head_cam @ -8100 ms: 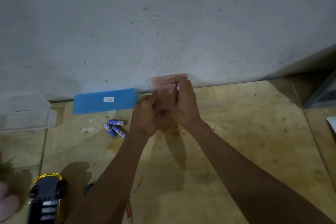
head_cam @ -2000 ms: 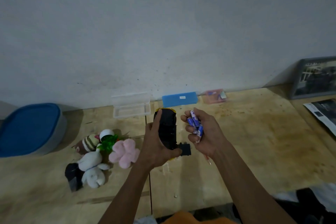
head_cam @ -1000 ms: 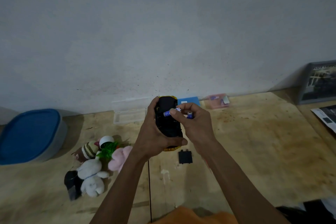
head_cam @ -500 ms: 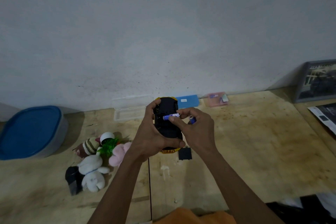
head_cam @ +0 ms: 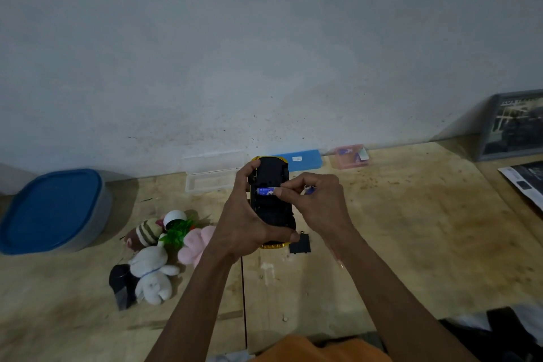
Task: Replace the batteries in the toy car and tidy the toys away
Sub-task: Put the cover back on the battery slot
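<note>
My left hand [head_cam: 245, 222] grips the yellow toy car [head_cam: 271, 206], held upside down above the table with its black underside facing me. My right hand [head_cam: 318, 203] pinches a blue battery [head_cam: 266, 191] between thumb and forefinger against the car's open battery bay. More blue batteries [head_cam: 309, 189] stick out of the curled fingers of that same hand. The black battery cover [head_cam: 300, 244] lies on the wooden table [head_cam: 411, 229] just below the car.
Several soft toys [head_cam: 158, 247] lie in a heap at the left, beside a grey tub with a blue lid [head_cam: 50, 210]. Along the wall sit a clear open box [head_cam: 210, 175], a blue box [head_cam: 302, 159] and a pink box [head_cam: 349, 156]. A framed picture [head_cam: 517, 123] leans at right.
My right hand has brought one battery down onto the car's underside, into its battery bay. The car stays in my left hand, and the view has shifted slightly.
</note>
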Available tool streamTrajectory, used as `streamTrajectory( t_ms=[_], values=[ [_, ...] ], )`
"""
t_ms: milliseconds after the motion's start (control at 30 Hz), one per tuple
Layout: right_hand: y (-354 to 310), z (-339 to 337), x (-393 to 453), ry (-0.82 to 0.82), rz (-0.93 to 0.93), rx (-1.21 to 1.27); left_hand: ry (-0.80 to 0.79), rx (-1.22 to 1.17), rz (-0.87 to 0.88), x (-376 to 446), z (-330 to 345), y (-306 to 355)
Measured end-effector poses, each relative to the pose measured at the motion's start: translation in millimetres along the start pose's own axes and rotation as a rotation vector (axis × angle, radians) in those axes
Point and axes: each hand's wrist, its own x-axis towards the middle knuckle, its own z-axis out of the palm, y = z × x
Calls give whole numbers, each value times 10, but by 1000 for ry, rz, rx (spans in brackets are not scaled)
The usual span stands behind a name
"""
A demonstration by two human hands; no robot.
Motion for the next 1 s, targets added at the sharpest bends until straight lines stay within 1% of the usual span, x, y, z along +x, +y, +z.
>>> streamTrajectory(
  t_ms=[33,100,267,367,400,467,500,533,633,867,1000],
  values=[
    [-13,-9,10,-18,53,50,1,2,4,-10,0,-8],
    [-34,-8,22,-28,113,73,4,16,8,-26,0,-22],
    [-60,25,24,-76,177,18,15,37,-1,-56,-18,-112],
    [-73,23,20,-79,290,-38,36,51,-27,-74,-54,-196],
    [-81,5,23,-80,357,21,49,59,-38,-80,-70,-211],
    [-124,-53,7,-107,499,226,58,65,-48,-90,-91,-242],
    [-153,-93,-7,-128,540,316,53,68,-47,-96,-98,-258],
    [-159,-124,-14,-147,545,372,50,69,-44,-100,-103,-273],
    [-187,-151,-51,-165,507,412,54,61,-37,-97,-93,-294],
    [-215,-57,-88,-50,544,654,31,57,-17,-44,-43,-227],
    [-220,-28,-104,-1,525,635,44,79,-21,-35,-52,-212]
  ],
)
